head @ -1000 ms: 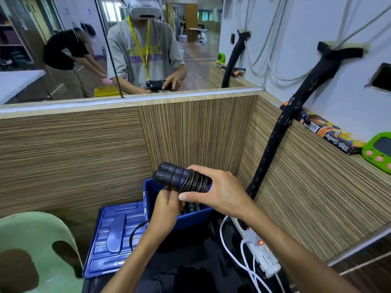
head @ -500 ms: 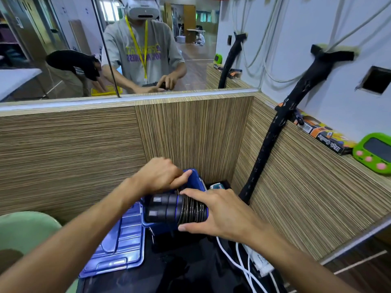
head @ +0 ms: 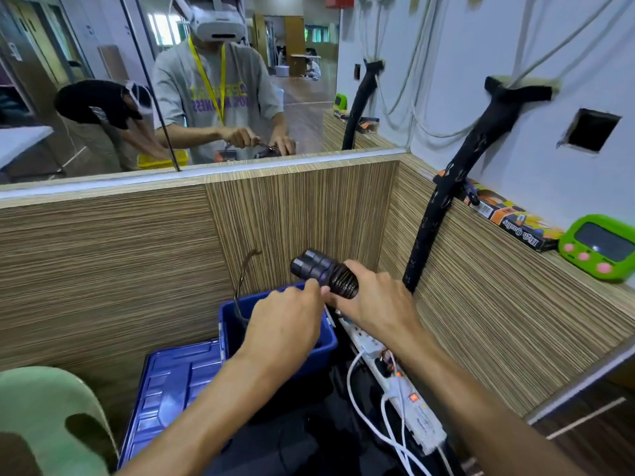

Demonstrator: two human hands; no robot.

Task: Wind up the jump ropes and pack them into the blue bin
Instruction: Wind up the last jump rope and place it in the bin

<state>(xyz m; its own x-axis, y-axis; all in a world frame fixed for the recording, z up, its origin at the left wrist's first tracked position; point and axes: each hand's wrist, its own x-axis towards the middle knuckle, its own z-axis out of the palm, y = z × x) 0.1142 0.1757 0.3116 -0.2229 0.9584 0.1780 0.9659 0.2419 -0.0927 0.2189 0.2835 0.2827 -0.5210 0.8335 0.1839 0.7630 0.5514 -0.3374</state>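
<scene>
My right hand (head: 376, 305) grips a jump rope bundle (head: 323, 271): two black handles side by side with black cord wound tightly around them. It is held above the far right corner of the open blue bin (head: 309, 352). My left hand (head: 287, 324) pinches the cord just under the handles. A loose loop of the black cord (head: 240, 286) arcs up from the bin on the left. The inside of the bin is dark and mostly hidden by my left hand.
The blue bin lid (head: 171, 383) lies flat left of the bin. A white power strip (head: 402, 383) with white cables runs along the right. A pale green chair (head: 44, 420) is at lower left. Wood-grain partitions enclose the corner; a black sleeved cable (head: 433, 221) leans on the right wall.
The bundle has risen from down at the bin to above its far corner. My left hand moved from over the handles to under them, drawing the cord round. A cord loop now swings up on the left.
</scene>
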